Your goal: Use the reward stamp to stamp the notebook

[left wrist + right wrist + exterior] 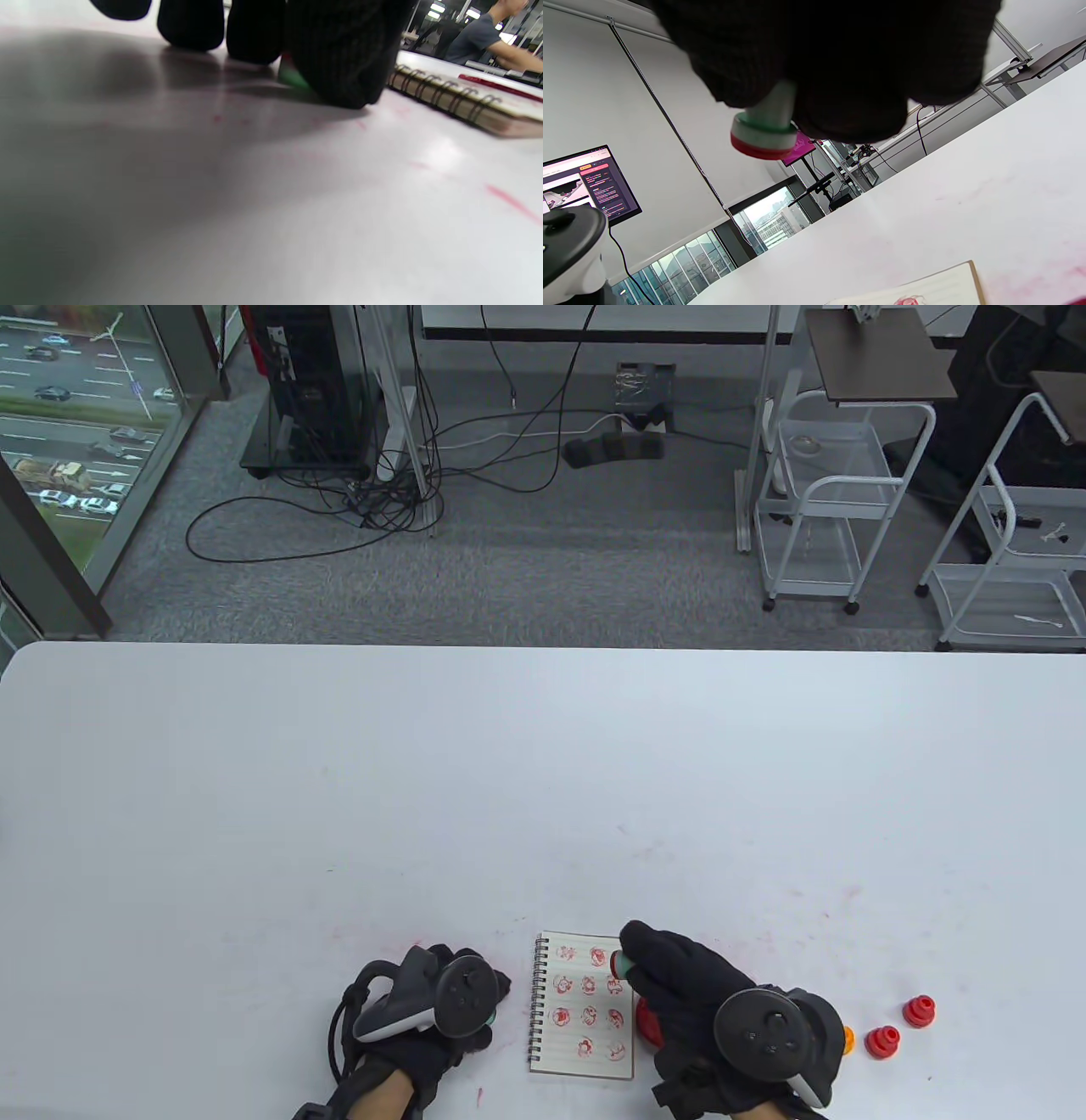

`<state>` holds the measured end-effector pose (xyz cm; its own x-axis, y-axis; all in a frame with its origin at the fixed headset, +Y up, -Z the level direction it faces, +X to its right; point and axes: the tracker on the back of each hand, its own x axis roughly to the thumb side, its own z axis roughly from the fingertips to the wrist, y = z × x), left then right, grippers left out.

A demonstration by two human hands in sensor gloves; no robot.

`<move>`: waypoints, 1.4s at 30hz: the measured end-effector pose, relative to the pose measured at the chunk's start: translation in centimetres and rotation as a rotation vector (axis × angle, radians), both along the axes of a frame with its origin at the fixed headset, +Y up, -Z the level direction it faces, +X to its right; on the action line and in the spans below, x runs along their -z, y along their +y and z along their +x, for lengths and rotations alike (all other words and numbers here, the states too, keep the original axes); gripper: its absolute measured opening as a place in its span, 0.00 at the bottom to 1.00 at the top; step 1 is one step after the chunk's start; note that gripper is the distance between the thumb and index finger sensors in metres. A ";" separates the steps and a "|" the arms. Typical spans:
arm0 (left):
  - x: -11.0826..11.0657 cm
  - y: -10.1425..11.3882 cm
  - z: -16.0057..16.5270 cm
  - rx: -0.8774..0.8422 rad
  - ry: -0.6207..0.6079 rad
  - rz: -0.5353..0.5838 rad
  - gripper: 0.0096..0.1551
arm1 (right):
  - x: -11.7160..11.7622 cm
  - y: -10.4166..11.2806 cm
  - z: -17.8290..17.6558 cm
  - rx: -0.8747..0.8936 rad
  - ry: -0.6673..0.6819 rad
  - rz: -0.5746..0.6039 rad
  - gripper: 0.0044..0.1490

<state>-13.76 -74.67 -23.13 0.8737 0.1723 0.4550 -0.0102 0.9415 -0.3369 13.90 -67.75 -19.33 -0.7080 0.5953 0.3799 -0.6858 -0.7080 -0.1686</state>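
Table [543, 780]: white, smeared with red ink.
Notebook [584, 1005]: open near the front edge, page covered in red prints.
Right hand [679, 984]: clenched around the stamp [763, 137], held above the page.
Left hand [441, 1010]: beside the spiral binding; grip cannot be told.
Caps [901, 1027]: two red, right of the hands.

The worktop [543, 780] is viewed from above, facing the far floor. Each wrist view is taken low and close, tilted; the notebook [584, 1006] is shared by all.
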 end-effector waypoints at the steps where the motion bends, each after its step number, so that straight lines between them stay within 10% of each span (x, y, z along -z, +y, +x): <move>1: 0.0 0.0 0.0 0.001 0.001 0.002 0.36 | 0.0 0.0 0.0 0.001 0.001 0.000 0.27; 15: -1.1 3.7 0.6 -0.534 -0.018 0.059 0.40 | -1.4 0.0 -3.1 0.012 0.197 -0.056 0.35; 42: -2.1 4.4 2.0 -0.555 -0.162 0.094 0.44 | -2.3 -0.4 -5.5 -0.122 0.296 0.060 0.30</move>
